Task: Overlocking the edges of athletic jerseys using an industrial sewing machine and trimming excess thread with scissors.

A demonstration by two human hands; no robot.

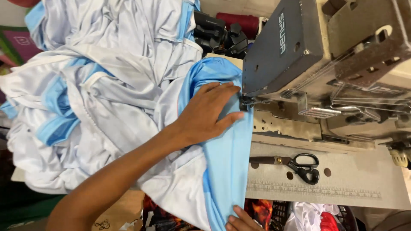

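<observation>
Blue fabric [227,158]: long axis 12-to-6, top edge under presser foot [246,102] at 3 o'clock of left hand [207,113], fingers spread flat on it; right hand [242,220] at 6 o'clock, nearer camera, pinching the lower edge.

Black-handled scissors [302,166] lie on grey perforated machine bed [355,179], printed ruler strip [312,189] along its near edge. Dark red thread cone [239,21] behind. Red and white cloth [317,216] below.

Two hands [205,113], one sewing machine [299,51], one pair of scissors [299,164]
</observation>
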